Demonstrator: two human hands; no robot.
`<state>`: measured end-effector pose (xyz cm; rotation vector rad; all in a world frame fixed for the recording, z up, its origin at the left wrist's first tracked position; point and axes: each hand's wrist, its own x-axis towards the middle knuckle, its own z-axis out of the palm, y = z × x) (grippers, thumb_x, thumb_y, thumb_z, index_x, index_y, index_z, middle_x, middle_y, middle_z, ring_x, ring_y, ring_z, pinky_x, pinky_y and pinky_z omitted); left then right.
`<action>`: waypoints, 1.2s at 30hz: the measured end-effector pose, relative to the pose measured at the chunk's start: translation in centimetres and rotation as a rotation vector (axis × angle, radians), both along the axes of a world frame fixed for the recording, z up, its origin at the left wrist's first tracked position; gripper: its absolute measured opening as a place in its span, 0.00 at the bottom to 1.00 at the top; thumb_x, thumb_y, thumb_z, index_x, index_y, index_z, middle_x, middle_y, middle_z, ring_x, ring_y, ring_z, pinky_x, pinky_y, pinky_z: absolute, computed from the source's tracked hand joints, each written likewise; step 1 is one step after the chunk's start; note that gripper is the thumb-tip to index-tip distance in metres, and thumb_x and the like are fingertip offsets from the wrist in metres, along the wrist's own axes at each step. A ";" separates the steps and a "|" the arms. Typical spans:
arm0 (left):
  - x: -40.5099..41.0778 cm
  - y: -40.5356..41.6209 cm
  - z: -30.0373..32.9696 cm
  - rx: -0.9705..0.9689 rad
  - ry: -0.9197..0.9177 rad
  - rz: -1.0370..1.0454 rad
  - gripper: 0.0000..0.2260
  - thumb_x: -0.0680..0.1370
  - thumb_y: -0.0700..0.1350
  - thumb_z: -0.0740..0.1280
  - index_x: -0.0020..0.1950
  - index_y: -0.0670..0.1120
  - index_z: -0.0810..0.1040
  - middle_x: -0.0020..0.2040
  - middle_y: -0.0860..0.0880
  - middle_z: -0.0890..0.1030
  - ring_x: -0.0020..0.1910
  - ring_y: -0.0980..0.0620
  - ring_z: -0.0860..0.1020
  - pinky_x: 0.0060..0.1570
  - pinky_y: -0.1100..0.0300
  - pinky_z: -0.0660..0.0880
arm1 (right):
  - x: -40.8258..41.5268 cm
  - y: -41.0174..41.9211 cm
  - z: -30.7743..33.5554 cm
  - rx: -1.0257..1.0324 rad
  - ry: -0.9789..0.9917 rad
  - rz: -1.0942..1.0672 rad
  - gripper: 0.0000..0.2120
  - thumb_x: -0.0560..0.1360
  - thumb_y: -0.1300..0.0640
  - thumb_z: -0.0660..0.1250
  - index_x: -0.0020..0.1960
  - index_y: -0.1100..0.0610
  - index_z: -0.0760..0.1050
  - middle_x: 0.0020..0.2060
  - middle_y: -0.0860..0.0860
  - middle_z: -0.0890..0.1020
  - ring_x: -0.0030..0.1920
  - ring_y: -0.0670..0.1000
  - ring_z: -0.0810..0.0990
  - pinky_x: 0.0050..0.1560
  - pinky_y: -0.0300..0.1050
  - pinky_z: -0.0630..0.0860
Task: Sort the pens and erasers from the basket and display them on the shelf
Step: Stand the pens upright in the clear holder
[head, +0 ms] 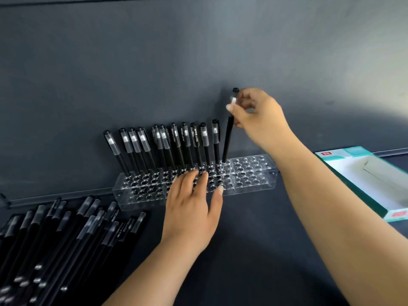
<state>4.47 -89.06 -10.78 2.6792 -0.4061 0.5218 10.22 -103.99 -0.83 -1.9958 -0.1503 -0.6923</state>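
- Right hand (256, 115) pinches a pen (228, 138) near its cap; tip at a back-row hole of the rack (254, 180).
- Left hand (192, 208), fingers straight, presses the rack top.
- Standing pens (174, 146) fill the back row left of it.
- Loose pens (66, 239) lie at lower left.
- Box (353, 171) at right.

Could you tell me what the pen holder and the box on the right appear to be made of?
Holder: clear glossy plastic, probably acrylic; the surface shows through it and its edges glint. Box: likely printed cardboard, with flat folded walls, teal outside and white inside.
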 end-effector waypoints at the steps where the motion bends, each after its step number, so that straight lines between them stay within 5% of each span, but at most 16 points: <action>1: 0.0 0.0 0.0 -0.002 -0.004 0.002 0.44 0.64 0.65 0.29 0.75 0.50 0.56 0.74 0.54 0.55 0.73 0.55 0.48 0.66 0.66 0.38 | 0.0 0.0 0.0 -0.022 -0.004 -0.008 0.04 0.75 0.56 0.65 0.49 0.53 0.71 0.37 0.44 0.75 0.45 0.53 0.79 0.52 0.53 0.77; 8: 0.2 -0.1 -0.2 -0.010 0.001 -0.003 0.41 0.67 0.65 0.31 0.73 0.49 0.61 0.73 0.54 0.60 0.72 0.54 0.52 0.70 0.62 0.44 | 0.5 0.0 -1.0 -0.091 0.129 0.050 0.03 0.75 0.58 0.66 0.44 0.53 0.72 0.43 0.51 0.78 0.46 0.56 0.80 0.54 0.55 0.76; 15: 0.6 0.1 -0.9 -0.081 -0.077 -0.018 0.34 0.74 0.60 0.40 0.67 0.44 0.71 0.67 0.48 0.71 0.69 0.47 0.64 0.68 0.58 0.51 | 0.4 -0.7 -2.2 -0.119 0.283 0.182 0.03 0.76 0.59 0.65 0.45 0.56 0.78 0.36 0.44 0.80 0.39 0.46 0.80 0.56 0.49 0.77; 20: 0.3 0.0 -0.6 -0.132 -0.091 -0.045 0.35 0.73 0.61 0.39 0.67 0.45 0.71 0.67 0.49 0.70 0.69 0.50 0.63 0.66 0.65 0.46 | 0.4 -1.2 -2.3 -0.104 0.273 0.185 0.05 0.74 0.55 0.67 0.39 0.48 0.77 0.38 0.48 0.82 0.44 0.51 0.82 0.56 0.51 0.76; 24: -0.9 0.7 1.4 -0.590 0.011 -0.097 0.17 0.81 0.53 0.53 0.61 0.49 0.76 0.58 0.56 0.75 0.57 0.65 0.69 0.59 0.79 0.57 | -0.9 -0.9 -1.2 -0.083 0.137 0.096 0.06 0.73 0.52 0.68 0.37 0.45 0.75 0.35 0.45 0.79 0.46 0.52 0.80 0.49 0.43 0.74; 27: -2.5 2.7 3.8 -0.950 0.136 -0.116 0.11 0.80 0.48 0.56 0.47 0.55 0.78 0.45 0.58 0.81 0.48 0.64 0.77 0.55 0.68 0.71 | -3.2 0.9 -0.5 -0.123 0.074 0.117 0.07 0.74 0.52 0.67 0.37 0.47 0.76 0.34 0.44 0.79 0.43 0.49 0.79 0.43 0.32 0.71; 32: -6.6 10.5 6.6 -0.926 0.106 -0.129 0.13 0.80 0.45 0.57 0.42 0.48 0.79 0.33 0.53 0.83 0.38 0.57 0.81 0.44 0.68 0.77 | -8.0 6.5 0.5 -0.338 0.032 0.243 0.05 0.75 0.52 0.65 0.41 0.51 0.77 0.33 0.43 0.78 0.33 0.38 0.73 0.37 0.26 0.66; 36: -9.7 19.1 6.6 -0.757 0.085 0.024 0.10 0.79 0.46 0.60 0.42 0.51 0.79 0.37 0.56 0.83 0.40 0.60 0.81 0.47 0.65 0.75 | -11.8 12.7 -0.8 -0.649 0.027 0.434 0.10 0.75 0.49 0.63 0.49 0.52 0.79 0.44 0.44 0.80 0.44 0.40 0.76 0.51 0.33 0.70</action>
